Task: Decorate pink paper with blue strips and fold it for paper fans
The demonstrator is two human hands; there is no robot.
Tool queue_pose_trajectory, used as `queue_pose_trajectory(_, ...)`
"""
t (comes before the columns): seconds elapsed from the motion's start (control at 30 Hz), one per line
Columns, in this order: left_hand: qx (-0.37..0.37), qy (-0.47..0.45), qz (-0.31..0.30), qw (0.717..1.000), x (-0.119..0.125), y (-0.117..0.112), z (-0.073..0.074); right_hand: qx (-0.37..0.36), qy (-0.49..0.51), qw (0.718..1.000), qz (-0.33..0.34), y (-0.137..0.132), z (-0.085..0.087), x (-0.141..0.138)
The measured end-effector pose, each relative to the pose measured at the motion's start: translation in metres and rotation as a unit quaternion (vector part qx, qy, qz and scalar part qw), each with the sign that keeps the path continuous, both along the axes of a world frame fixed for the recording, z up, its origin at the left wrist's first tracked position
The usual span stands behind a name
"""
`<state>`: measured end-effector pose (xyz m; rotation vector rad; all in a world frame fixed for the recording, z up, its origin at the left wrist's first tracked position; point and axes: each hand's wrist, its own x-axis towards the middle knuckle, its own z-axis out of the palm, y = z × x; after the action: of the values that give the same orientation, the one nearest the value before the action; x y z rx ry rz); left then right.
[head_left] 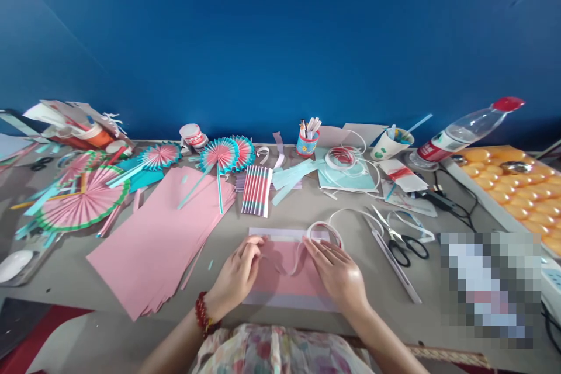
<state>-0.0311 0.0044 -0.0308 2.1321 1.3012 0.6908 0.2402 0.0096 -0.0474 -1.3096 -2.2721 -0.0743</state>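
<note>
A pink sheet of paper (291,280) with pale lilac bands along its far and near edges lies flat in front of me. My left hand (236,274) is at its far left corner, thumb and fingers pinched together on a thin white strip (289,272) that curls loosely over the paper. My right hand (339,274) is at the far right part, its fingers closed around the near side of a roll of white tape (337,234). The fingers partly hide the roll and the paper's edge.
Scissors (394,236) and a pale lilac cutter-like tool (397,269) lie to the right. Pink sheets (153,245) are stacked at left, near folded paper fans (85,196). Behind are a pleated striped paper (256,190), a pen cup (308,143) and a plastic bottle (464,131).
</note>
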Motion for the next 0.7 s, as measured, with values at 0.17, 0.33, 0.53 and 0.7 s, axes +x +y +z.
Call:
queue_pose_trajectory(0.17, 0.017, 0.006, 0.044, 0.999, -0.001, -0.001, -0.002, -0.016, -0.001, 1.0, -0.006, -0.001, 0.002, 0.003)
queue_pose_trajectory(0.33, 0.045, 0.007, 0.073, 0.996, -0.001, -0.001, -0.001, -0.017, -0.002, 1.0, -0.009, 0.0, 0.004, 0.004)
queue_pose_trajectory(0.53, 0.057, 0.0, 0.141, 0.988, -0.015, -0.004, 0.004, -0.015, -0.012, 1.0, -0.016, 0.0, 0.005, 0.006)
queue_pose_trajectory(0.7, 0.029, -0.036, 0.17, 0.984, -0.024, -0.008, 0.024, 0.009, 0.013, 1.0, -0.003, 0.002, 0.029, 0.016)
